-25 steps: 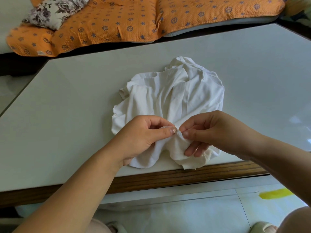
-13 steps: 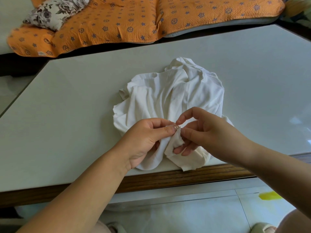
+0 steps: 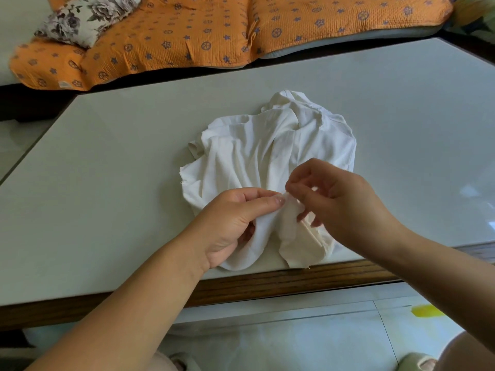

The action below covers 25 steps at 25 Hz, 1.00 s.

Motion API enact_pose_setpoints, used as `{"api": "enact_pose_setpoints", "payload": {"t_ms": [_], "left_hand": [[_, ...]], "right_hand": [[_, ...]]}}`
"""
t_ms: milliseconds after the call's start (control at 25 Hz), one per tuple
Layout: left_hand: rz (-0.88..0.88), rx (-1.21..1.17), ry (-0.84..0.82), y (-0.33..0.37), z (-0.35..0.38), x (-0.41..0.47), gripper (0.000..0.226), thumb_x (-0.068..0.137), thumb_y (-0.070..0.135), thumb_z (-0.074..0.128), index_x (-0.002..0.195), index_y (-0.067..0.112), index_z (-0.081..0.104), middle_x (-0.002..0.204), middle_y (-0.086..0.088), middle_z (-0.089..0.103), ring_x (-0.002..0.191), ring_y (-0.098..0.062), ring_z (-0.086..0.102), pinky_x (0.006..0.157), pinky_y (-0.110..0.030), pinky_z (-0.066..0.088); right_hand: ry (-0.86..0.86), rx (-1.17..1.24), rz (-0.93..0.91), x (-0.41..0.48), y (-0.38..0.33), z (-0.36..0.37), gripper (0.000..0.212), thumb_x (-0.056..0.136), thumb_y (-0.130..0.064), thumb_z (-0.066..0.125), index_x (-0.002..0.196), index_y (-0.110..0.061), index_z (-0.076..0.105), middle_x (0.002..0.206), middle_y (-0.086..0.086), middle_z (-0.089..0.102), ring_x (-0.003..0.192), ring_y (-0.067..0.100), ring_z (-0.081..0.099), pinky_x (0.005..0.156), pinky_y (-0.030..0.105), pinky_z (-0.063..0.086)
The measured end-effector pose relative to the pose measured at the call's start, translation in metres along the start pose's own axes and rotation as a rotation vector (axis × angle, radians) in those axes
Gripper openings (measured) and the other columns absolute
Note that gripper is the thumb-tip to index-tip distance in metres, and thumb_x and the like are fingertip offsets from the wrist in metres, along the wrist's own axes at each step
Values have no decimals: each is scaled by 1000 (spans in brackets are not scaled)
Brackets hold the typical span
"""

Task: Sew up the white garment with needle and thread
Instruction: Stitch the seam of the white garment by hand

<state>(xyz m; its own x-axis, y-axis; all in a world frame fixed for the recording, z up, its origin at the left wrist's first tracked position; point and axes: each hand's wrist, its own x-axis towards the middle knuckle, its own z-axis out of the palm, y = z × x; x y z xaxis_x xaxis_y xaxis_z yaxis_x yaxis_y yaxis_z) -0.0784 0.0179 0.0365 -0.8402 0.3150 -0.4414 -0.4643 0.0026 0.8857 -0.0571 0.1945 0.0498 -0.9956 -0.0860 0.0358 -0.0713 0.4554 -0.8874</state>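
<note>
In the upper left of the frame a floral pillow (image 3: 80, 20) lies on an orange quilted cover (image 3: 187, 30) that runs along the top edge, beyond the far side of the pale counter (image 3: 93, 196). The left forearm comes up from the lower left, and the left hand (image 3: 235, 223) sits over the near edge of the counter, its fingers (image 3: 267, 203) clamped on a raised fold of the white garment (image 3: 254, 153). The garment lies crumpled at the centre of the counter, its near end bunched under both hands and reaching the wooden front rim. Just right of that fold is the right hand (image 3: 342, 207), slightly higher, with the tips of its thumb and first fingers (image 3: 302, 188) pressed together right above the pinched cloth. Whether a needle or thread sits between them is too small to tell. Its lower fingers curl down against the cloth. At the lower right, a yellow mark (image 3: 426, 310) lies on the tiled floor (image 3: 294, 341), and the toe of a slipper (image 3: 417, 362) shows at the bottom edge.
</note>
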Motion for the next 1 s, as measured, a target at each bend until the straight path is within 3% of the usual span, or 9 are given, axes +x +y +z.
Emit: {"api": "enact_pose_setpoints", "payload": {"t_ms": [80, 200, 400, 560, 800, 1000], "left_hand": [[-41, -86, -13, 0, -1, 1, 43, 72, 20, 72, 110, 1, 71, 117, -21, 69, 112, -28, 65, 106, -36, 46], [-37, -145, -12, 2, 0, 1, 37, 71, 17, 72, 105, 1, 73, 108, -16, 73, 100, -21, 69, 95, -28, 53], [-9, -100, 18, -1, -1, 1, 40, 71, 23, 73, 106, 3, 74, 109, -15, 73, 107, -24, 68, 99, -31, 51], [17, -16, 53, -1, 1, -1, 15, 82, 20, 71, 93, 12, 78, 100, -8, 76, 96, -15, 71, 90, -26, 53], [41, 136, 57, -1, 1, -3, 10, 86, 21, 70, 89, 16, 79, 95, -3, 77, 92, -11, 72, 85, -23, 53], [43, 182, 54, -1, -1, -4, 12, 85, 20, 71, 92, 13, 78, 94, -3, 77, 94, -14, 72, 88, -25, 52]], "right_hand": [[90, -30, -24, 4, 0, -2, 14, 94, -28, 62, 83, -36, 61, 85, -19, 67, 63, 4, 65, 60, 19, 50], [126, 34, 1, 9, 1, -3, 15, 96, -25, 59, 83, -33, 60, 88, -18, 71, 56, 4, 57, 53, 11, 42], [29, 752, 241, 19, -3, -15, 12, 104, -12, 45, 93, -10, 51, 89, 8, 76, 58, 19, 67, 45, 22, 48], [67, 999, 344, 25, -1, -23, 17, 102, -5, 43, 89, -11, 51, 72, 9, 67, 70, 23, 75, 55, 23, 57], [230, 909, 213, 34, 5, -31, 12, 102, -6, 46, 92, -10, 49, 72, 11, 66, 86, 33, 74, 86, 43, 59], [340, 832, 79, 39, 6, -41, 12, 102, -6, 47, 93, -12, 50, 69, 9, 69, 87, 32, 74, 94, 46, 56]]}}
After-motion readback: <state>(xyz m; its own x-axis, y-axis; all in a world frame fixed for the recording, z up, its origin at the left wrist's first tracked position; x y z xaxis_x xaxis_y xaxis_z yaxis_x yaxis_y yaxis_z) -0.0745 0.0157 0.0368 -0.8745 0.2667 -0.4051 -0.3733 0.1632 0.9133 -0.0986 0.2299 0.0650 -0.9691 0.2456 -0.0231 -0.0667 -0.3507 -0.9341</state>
